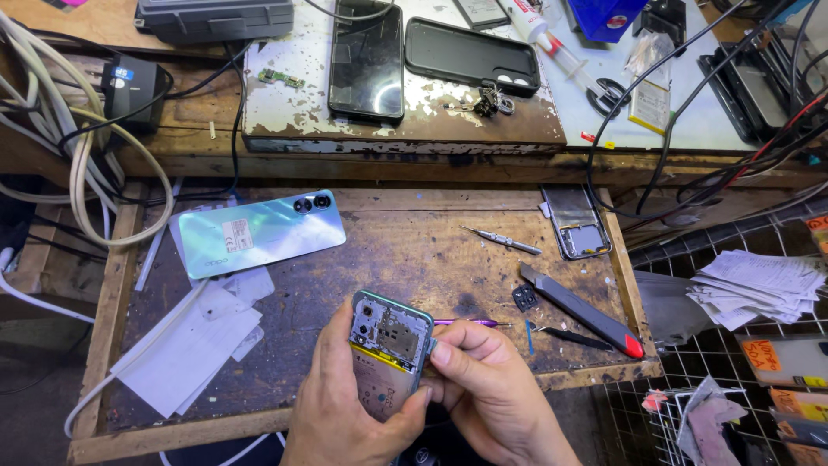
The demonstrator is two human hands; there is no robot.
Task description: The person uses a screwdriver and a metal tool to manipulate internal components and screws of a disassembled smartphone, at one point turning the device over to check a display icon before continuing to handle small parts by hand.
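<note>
Gripping an opened phone (390, 345) with a yellow label strip — both hands (431, 393) closed around it.

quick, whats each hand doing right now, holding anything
Left hand: closed around the opened phone, back cover off.
Right hand: fingers pinched at the phone's right edge; whether it holds anything small cannot be told.

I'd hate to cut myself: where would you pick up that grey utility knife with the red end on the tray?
Probably by the long grey handle of the utility knife, near its middle, coming from above with fingers across its narrow width. It lies flat and diagonal on the wooden tray, with open space along both long sides there; I can't tell whether a blade is out.
</note>
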